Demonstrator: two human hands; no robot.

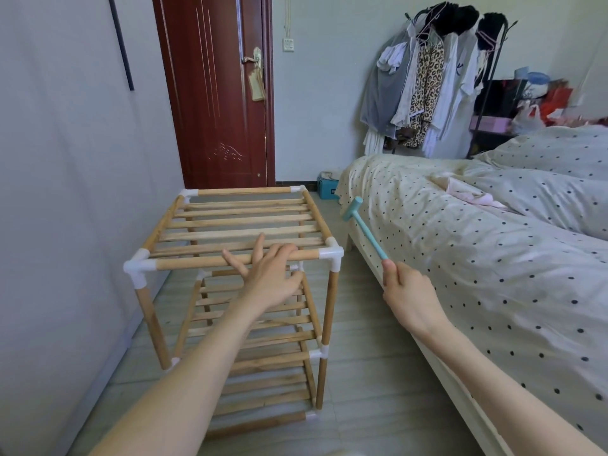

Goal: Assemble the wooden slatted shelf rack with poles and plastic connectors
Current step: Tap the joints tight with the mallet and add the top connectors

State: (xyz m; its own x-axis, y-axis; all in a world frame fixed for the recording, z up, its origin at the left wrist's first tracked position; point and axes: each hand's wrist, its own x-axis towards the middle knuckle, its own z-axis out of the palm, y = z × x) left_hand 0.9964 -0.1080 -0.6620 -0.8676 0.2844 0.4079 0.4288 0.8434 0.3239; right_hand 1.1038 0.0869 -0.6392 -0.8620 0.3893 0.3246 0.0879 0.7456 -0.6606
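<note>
The wooden slatted rack (237, 225) stands upright on the floor, with several tiers joined by poles and white plastic connectors. My left hand (268, 271) rests on the top tier's front pole (197, 263), fingers spread and fairly straight. My right hand (408, 294) grips the handle of a small light-blue plastic hammer (363, 227). The hammer's head is raised in the air to the right of the rack's front right corner connector (332, 255). The lower tiers show below, partly hidden by my left forearm.
A white wall (65, 192) runs close along the rack's left side. A bed with a dotted cover (493, 258) lies right of the rack. A red-brown door (217, 93) is behind, a clothes rack (434, 77) at the back right, and a blue box (327, 187) on the floor.
</note>
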